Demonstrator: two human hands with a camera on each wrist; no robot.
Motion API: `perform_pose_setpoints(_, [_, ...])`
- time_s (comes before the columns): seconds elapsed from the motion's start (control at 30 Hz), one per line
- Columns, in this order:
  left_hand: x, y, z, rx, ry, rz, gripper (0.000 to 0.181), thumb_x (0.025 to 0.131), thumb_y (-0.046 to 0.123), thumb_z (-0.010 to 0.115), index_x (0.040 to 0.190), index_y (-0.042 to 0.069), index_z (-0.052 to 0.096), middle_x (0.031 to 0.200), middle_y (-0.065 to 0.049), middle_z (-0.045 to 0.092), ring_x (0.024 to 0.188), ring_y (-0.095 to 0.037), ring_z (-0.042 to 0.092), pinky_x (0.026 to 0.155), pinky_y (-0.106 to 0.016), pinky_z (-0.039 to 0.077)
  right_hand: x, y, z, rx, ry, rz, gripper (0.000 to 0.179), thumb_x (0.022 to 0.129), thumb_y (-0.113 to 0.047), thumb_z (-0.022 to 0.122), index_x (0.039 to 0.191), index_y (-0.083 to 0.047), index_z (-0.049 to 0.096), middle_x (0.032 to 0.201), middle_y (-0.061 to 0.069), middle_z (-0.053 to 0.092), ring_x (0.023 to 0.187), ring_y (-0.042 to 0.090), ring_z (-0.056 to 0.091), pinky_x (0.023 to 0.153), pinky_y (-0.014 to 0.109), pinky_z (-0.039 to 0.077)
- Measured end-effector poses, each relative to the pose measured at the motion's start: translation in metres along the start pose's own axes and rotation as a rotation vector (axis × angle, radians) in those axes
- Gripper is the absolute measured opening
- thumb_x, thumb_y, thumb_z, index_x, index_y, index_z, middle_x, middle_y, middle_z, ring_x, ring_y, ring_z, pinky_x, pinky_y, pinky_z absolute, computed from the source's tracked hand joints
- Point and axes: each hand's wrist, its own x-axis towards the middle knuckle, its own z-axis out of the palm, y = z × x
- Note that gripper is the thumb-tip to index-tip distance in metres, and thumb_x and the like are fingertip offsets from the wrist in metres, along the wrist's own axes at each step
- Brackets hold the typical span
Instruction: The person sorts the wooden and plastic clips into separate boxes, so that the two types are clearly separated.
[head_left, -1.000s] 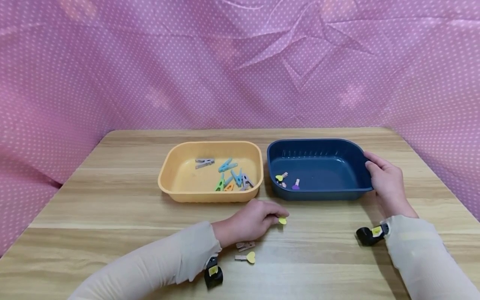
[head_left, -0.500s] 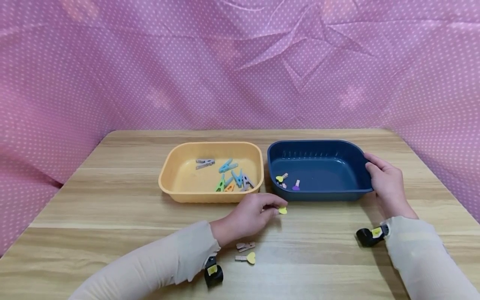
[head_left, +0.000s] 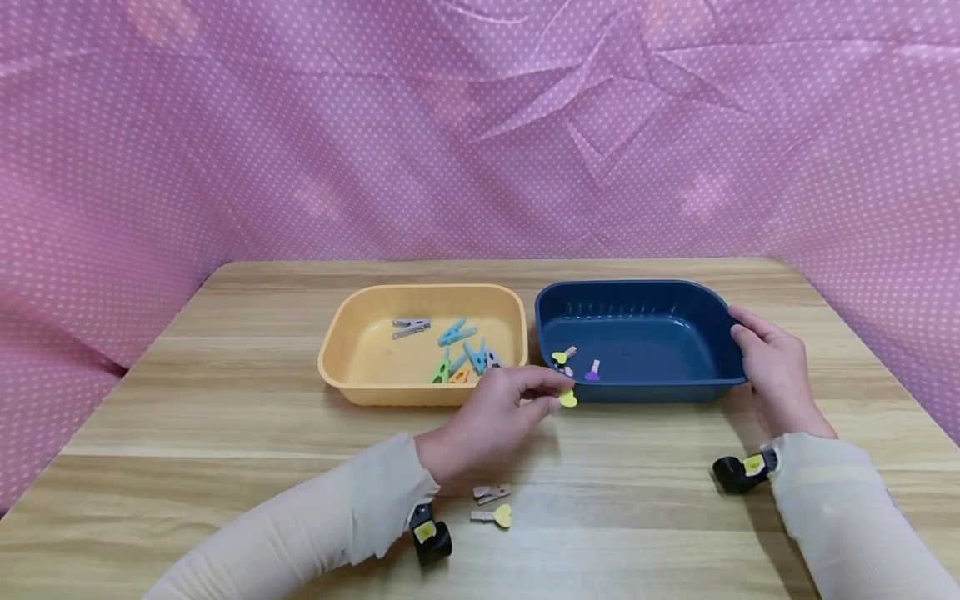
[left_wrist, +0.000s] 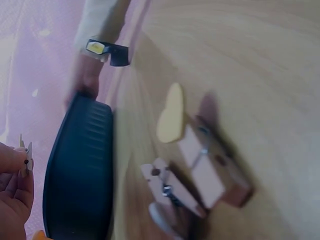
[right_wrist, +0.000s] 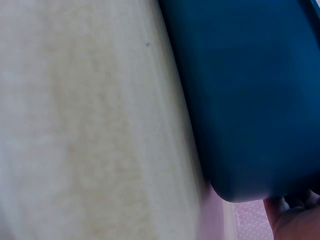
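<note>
My left hand [head_left: 498, 412] pinches a small wooden clothespin with a yellow heart [head_left: 568, 399] between thumb and fingers, right by the front left wall of the dark blue basin [head_left: 645, 391]. In the left wrist view the pinched clothespin [left_wrist: 27, 157] shows at the left edge. My right hand [head_left: 778, 367] grips the basin's right rim, thumb on top, with the other fingers partly hidden. Inside the basin lie several small clothespins, one with a purple heart [head_left: 592, 375] and one with a yellow heart [head_left: 559, 357].
Left of the blue basin stands a yellow basin [head_left: 360, 388] holding several plastic clothespins, among them a blue one [head_left: 456, 332] and a grey one [head_left: 411, 327]. On the table near my left wrist lie a pale clothespin [head_left: 491, 494] and a yellow-heart clothespin [head_left: 501, 516].
My left hand has risen and moved away from me with the pinched clothespin, from the tabletop up to the blue basin's front wall. The right hand has stayed on the rim.
</note>
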Motion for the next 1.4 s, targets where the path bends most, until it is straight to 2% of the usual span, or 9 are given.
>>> perform_pose_setpoints(0.27, [0.006, 0.006, -0.004, -0.035, 0.064, 0.064, 0.025, 0.089, 0.003, 0.059, 0.112, 0.006, 0.066, 0.116, -0.006, 0.065, 0.1, -0.008, 0.061, 0.08, -0.016, 0.052, 0.0, -0.004, 0.0, 0.041, -0.002, 0.005, 0.045, 0.097, -0.028, 0.042, 0.141, -0.022, 0.039, 0.152, 0.001, 0.023, 0.137, 0.017, 0.024, 0.109, 0.038, 0.024])
perform_pose_setpoints(0.47, [0.012, 0.007, -0.005, -0.027, 0.084, 0.086, 0.026, 0.09, 0.005, 0.057, 0.115, 0.008, 0.065, 0.121, -0.003, 0.062, 0.107, -0.006, 0.058, 0.082, -0.017, 0.051, 0.001, -0.003, 0.0, 0.042, 0.01, 0.001, 0.045, 0.097, -0.028, 0.043, 0.141, -0.022, 0.04, 0.151, 0.001, 0.026, 0.135, 0.015, 0.027, 0.108, 0.034, 0.027])
perform_pose_setpoints(0.7, [0.02, 0.003, -0.005, 0.017, 0.132, 0.146, 0.025, 0.09, 0.003, 0.057, 0.113, 0.006, 0.065, 0.112, -0.005, 0.065, 0.096, -0.006, 0.059, 0.08, -0.018, 0.052, 0.003, -0.002, -0.001, 0.032, 0.01, -0.013, 0.044, 0.097, -0.029, 0.043, 0.14, -0.024, 0.041, 0.151, 0.0, 0.026, 0.135, 0.014, 0.028, 0.108, 0.035, 0.028])
perform_pose_setpoints(0.77, [0.024, 0.004, -0.005, 0.035, 0.138, 0.148, 0.025, 0.09, 0.004, 0.056, 0.113, 0.007, 0.064, 0.112, -0.004, 0.065, 0.096, -0.006, 0.059, 0.08, -0.016, 0.051, 0.004, 0.0, -0.002, 0.021, 0.023, -0.015, 0.043, 0.096, -0.031, 0.044, 0.139, -0.026, 0.043, 0.15, -0.001, 0.029, 0.133, 0.011, 0.031, 0.105, 0.026, 0.034])
perform_pose_setpoints(0.93, [0.033, 0.008, -0.003, 0.066, 0.148, 0.126, 0.025, 0.09, 0.006, 0.057, 0.114, 0.009, 0.065, 0.112, -0.001, 0.065, 0.096, -0.005, 0.059, 0.08, -0.013, 0.05, 0.004, 0.001, -0.003, -0.008, 0.03, -0.031, 0.043, 0.096, -0.031, 0.044, 0.138, -0.026, 0.044, 0.149, -0.001, 0.031, 0.13, 0.009, 0.035, 0.093, 0.014, 0.041])
perform_pose_setpoints(1.0, [0.036, 0.008, -0.002, 0.074, 0.144, 0.125, 0.025, 0.09, 0.006, 0.057, 0.113, 0.009, 0.065, 0.112, -0.001, 0.065, 0.094, -0.006, 0.059, 0.079, -0.014, 0.051, 0.003, 0.0, -0.002, -0.02, 0.021, -0.036, 0.044, 0.096, -0.03, 0.043, 0.139, -0.024, 0.042, 0.15, 0.001, 0.03, 0.131, 0.012, 0.033, 0.098, 0.019, 0.039])
perform_pose_setpoints(1.27, [0.047, 0.011, 0.0, 0.144, 0.124, 0.147, 0.026, 0.091, 0.008, 0.057, 0.116, 0.01, 0.063, 0.111, 0.0, 0.064, 0.091, -0.005, 0.059, 0.078, -0.011, 0.049, 0.001, -0.001, 0.001, -0.056, 0.03, -0.038, 0.045, 0.097, -0.029, 0.039, 0.141, -0.021, 0.039, 0.15, 0.004, 0.029, 0.132, 0.015, 0.032, 0.104, 0.028, 0.035])
perform_pose_setpoints(1.4, [0.055, 0.011, 0.001, 0.165, 0.106, 0.143, 0.026, 0.09, 0.007, 0.057, 0.116, 0.01, 0.064, 0.112, 0.0, 0.064, 0.09, -0.004, 0.058, 0.078, -0.01, 0.049, 0.0, -0.002, 0.001, -0.028, 0.025, -0.025, 0.045, 0.097, -0.028, 0.039, 0.142, -0.02, 0.039, 0.15, 0.005, 0.027, 0.134, 0.016, 0.03, 0.106, 0.033, 0.031])
